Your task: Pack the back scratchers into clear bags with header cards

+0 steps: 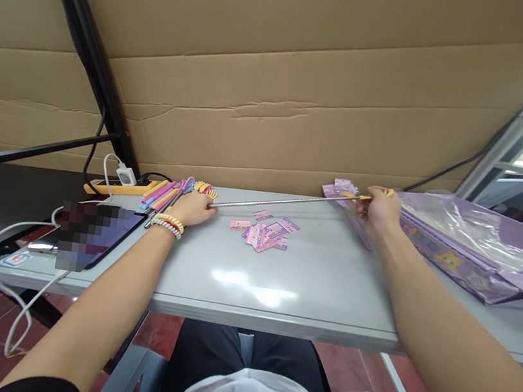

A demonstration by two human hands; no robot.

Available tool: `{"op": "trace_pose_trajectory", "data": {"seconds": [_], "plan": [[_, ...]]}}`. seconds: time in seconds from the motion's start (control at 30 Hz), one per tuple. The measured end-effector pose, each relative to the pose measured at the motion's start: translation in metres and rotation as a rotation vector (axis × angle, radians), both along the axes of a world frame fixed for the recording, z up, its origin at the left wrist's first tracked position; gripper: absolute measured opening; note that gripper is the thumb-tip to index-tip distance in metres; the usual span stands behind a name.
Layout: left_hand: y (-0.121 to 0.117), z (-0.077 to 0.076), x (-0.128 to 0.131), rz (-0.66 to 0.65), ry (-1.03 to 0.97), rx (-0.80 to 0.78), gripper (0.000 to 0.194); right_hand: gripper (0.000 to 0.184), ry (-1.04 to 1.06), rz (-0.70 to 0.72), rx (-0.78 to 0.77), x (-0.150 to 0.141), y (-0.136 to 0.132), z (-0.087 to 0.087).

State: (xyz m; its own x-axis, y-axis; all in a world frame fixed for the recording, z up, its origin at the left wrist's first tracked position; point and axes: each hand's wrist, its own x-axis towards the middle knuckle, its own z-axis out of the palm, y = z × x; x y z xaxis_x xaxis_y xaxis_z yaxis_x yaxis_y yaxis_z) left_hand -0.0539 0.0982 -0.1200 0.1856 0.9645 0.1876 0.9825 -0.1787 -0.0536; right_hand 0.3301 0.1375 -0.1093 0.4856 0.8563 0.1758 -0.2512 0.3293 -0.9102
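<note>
A long thin metal rod (285, 200) stretches across the grey table (327, 283) between my two hands. My left hand (194, 207), wearing beaded bracelets, is closed on the rod's left end beside a bundle of coloured pens (164, 194). My right hand (379, 209) is closed on the rod's right end, where a yellow tip (388, 192) pokes out past the fingers. A stack of purple cards (339, 189) lies just left of my right hand. Several small pink and purple cards (269, 231) are scattered on the table under the rod.
A tablet (91, 234) with white cables lies at the table's left. A yellow power strip (117, 187) sits behind it. Purple packaging in clear plastic (473, 248) fills the right side. A cardboard wall (280, 95) stands behind the table.
</note>
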Motion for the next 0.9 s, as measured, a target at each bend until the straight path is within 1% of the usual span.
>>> {"op": "trace_pose_trajectory", "data": {"seconds": [0.1,0.27,0.33,0.53,0.77,0.9], "plan": [[-0.001,0.001,0.002,0.007,0.059,-0.032,0.036,0.017,-0.064,-0.058,-0.041,0.0,-0.001,0.001],[-0.002,0.0,0.005,0.003,0.139,-0.05,0.04,0.016,-0.097,-0.084,-0.079,0.0,-0.001,0.001],[-0.002,0.001,0.005,0.003,0.129,-0.061,0.041,0.015,-0.102,-0.09,-0.087,0.0,-0.001,0.0],[-0.001,0.002,0.005,-0.018,-0.011,-0.046,0.04,0.017,-0.112,-0.108,-0.094,0.002,0.0,-0.002],[-0.006,0.003,0.01,-0.023,0.066,-0.051,0.037,0.016,-0.12,-0.107,-0.116,0.002,0.001,-0.001],[-0.007,0.004,0.011,-0.05,0.032,-0.056,0.035,0.016,-0.116,-0.11,-0.112,0.002,0.001,-0.001]]}}
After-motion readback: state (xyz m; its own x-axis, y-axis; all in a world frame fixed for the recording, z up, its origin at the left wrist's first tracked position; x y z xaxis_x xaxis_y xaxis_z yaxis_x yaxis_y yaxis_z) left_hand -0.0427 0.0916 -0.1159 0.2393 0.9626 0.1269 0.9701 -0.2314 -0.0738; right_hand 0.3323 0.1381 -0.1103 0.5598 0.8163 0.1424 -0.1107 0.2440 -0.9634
